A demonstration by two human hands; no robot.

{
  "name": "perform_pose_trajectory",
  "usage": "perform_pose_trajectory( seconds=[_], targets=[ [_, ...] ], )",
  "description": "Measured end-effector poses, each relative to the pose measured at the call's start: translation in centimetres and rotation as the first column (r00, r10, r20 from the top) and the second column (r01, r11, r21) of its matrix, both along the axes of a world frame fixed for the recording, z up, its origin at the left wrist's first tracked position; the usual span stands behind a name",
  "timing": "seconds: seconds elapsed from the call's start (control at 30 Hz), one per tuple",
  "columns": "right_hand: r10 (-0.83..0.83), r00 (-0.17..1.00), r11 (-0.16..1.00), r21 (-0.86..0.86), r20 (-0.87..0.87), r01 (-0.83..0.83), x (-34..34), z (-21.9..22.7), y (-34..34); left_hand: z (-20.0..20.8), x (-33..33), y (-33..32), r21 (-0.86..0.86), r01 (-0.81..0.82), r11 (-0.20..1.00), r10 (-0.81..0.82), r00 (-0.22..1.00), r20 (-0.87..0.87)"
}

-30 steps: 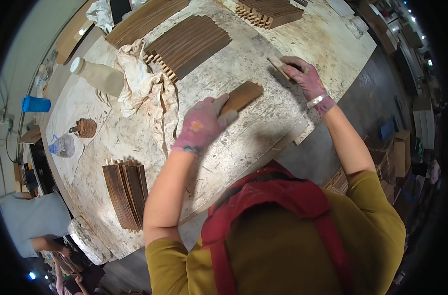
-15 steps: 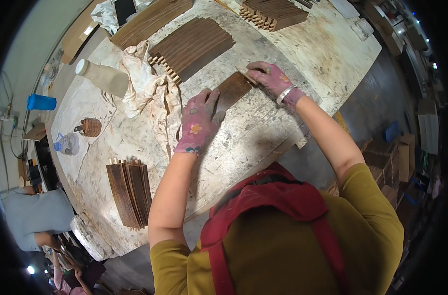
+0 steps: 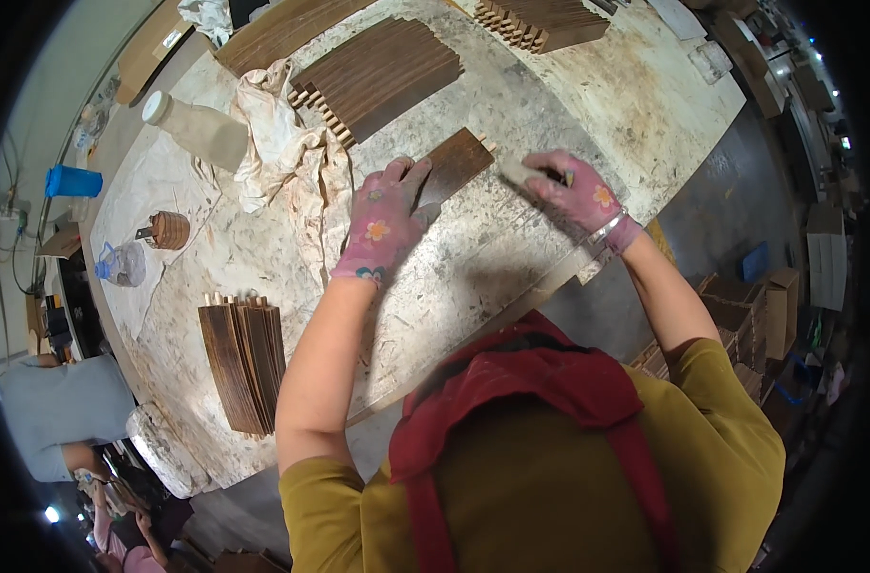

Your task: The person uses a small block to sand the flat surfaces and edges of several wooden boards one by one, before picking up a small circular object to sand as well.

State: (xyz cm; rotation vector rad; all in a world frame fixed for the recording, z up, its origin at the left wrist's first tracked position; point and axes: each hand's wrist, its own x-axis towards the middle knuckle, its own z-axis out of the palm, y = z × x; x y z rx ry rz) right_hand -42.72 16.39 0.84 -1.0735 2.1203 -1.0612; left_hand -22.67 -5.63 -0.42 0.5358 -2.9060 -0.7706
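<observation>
A short dark-brown wooden slat (image 3: 459, 164) lies at an angle on the worktable, pale dowel pegs jutting from its right end. My left hand (image 3: 382, 218), in a pink flowered glove, grips the slat's left end, fingers on the far side and thumb on the near side. Just right of the pegs and apart from them is my right hand (image 3: 573, 194), gloved alike, with a metal bangle at the wrist. Its fingers are curled together, the tips greyish and blurred; what they hold, if anything, cannot be made out.
Stacks of pegged slats lie beyond (image 3: 382, 76), at the far right (image 3: 545, 24) and at the near left (image 3: 244, 368). A stained cloth (image 3: 273, 143), a capped bottle (image 3: 201, 134), a clear jug (image 3: 125, 265) and a round brown brush-like object (image 3: 170, 230) are at left. Another person (image 3: 67, 411) is at lower left.
My right hand has drawn away from the slat's right end, toward the right and slightly nearer me, uncovering the pegs. The left hand stays on the slat.
</observation>
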Motion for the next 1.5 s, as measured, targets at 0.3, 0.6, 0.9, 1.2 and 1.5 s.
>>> perform_pose_trajectory(
  seconds=[0.3, 0.6, 0.9, 1.2, 1.5],
  targets=[
    [0.627, 0.645, 0.751, 0.12, -0.436, -0.649, 10.7, 0.6, -7.6, -2.3, -0.1, -4.0, 0.229, 0.132, 0.964, -0.153, 0.985, 0.079],
    [0.29, 0.618, 0.892, -0.028, -0.73, -0.452, 2.4, -2.9, -5.2, -2.7, -0.5, -4.1, 0.21, 0.178, 0.961, -0.19, 0.981, 0.04],
    [-0.009, 0.911, 0.982, -0.177, -0.412, -0.071, -3.7, -1.4, -1.7, -1.1, -1.0, 0.7, -0.123, 0.152, 0.981, -0.163, 0.983, -0.082],
    [0.498, 0.812, 0.855, 0.017, -0.305, -0.518, 3.7, 2.9, -7.8, -4.5, -0.7, 9.8, -0.347, 0.028, 0.938, -0.157, 0.923, -0.35],
    [0.805, 0.359, 0.567, 0.435, -0.472, -0.7, 6.5, 2.4, -13.1, -6.6, 1.1, 12.5, -0.088, 0.052, 0.995, -0.073, 0.962, -0.262]
  ],
)
